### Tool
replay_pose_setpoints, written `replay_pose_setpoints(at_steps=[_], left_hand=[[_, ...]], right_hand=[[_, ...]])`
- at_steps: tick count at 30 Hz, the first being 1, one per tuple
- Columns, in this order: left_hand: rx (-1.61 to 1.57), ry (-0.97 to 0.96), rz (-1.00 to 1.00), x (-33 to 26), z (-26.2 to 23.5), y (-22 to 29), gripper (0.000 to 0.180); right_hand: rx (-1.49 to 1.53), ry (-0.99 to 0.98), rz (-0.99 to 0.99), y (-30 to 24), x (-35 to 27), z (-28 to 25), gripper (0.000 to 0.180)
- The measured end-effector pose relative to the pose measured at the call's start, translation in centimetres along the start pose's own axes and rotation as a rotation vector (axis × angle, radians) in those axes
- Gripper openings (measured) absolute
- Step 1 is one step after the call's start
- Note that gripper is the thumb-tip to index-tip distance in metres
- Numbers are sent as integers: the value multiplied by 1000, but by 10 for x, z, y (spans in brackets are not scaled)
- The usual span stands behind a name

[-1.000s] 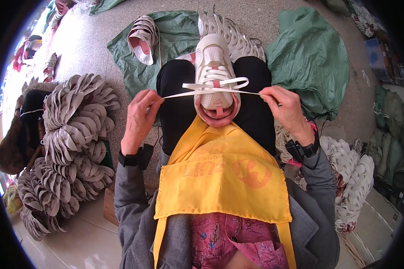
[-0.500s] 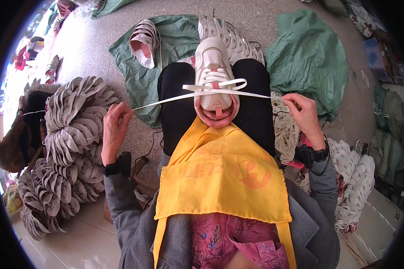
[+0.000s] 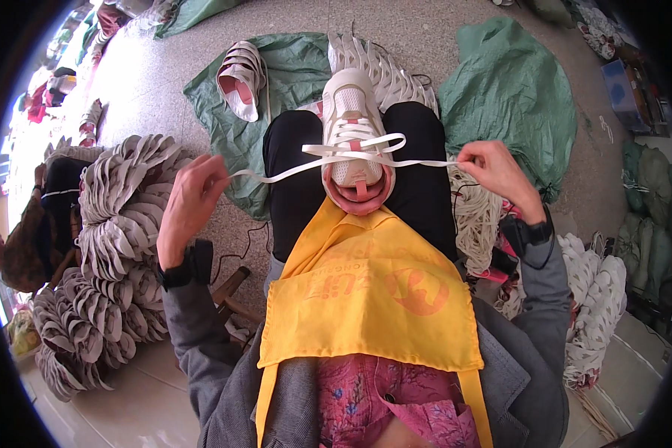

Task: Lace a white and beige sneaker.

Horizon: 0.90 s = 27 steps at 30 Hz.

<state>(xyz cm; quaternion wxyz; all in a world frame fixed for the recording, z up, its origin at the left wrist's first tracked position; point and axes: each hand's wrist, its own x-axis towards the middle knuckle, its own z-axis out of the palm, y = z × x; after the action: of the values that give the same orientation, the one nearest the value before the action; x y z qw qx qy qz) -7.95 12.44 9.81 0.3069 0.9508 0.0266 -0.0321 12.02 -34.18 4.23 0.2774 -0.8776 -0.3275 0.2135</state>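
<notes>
A white sneaker (image 3: 346, 104) with pink lining rests between my knees, toe pointing away from me. Its white shoelace (image 3: 357, 155) is crossed over the tongue, with a loop on each side. My left hand (image 3: 194, 198), out to the left, pinches one lace end, and that stretch hangs a little slack. At the right, my right hand (image 3: 493, 166) grips the other lace end between thumb and fingers. A yellow apron (image 3: 366, 291) covers my lap just below the shoe's heel.
Stacked grey-white shoe parts (image 3: 119, 201) pile up at the left. Ahead, another shoe (image 3: 240, 78) lies on a green sheet (image 3: 291, 63). A green sack (image 3: 508, 104) stands far right, with bundled white laces (image 3: 474, 224) and white shoe uppers (image 3: 597, 306) nearer me.
The left stretch of lace has gone from taut to slack and curved. My left hand has turned and shifted slightly; my right hand has moved up a little, still holding its end.
</notes>
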Motion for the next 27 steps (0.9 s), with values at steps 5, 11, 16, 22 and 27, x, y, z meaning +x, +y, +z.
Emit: replay_pose_setpoints(at_steps=[5, 11, 16, 22, 27], left_hand=[[-498, 235, 152, 50, -16, 42, 11], [-584, 110, -25, 34, 50, 43, 11], [-759, -59, -159, 15, 77, 52, 9], [-919, -10, -168, 21, 83, 47, 11], [-1052, 65, -202, 18, 100, 37, 13]], right_hand=[[491, 7, 151, -25, 37, -32, 14], [821, -141, 257, -46, 11, 24, 15], [805, -46, 172, -54, 13, 64, 17], [995, 169, 135, -62, 32, 83, 10], [959, 217, 85, -63, 35, 93, 7]])
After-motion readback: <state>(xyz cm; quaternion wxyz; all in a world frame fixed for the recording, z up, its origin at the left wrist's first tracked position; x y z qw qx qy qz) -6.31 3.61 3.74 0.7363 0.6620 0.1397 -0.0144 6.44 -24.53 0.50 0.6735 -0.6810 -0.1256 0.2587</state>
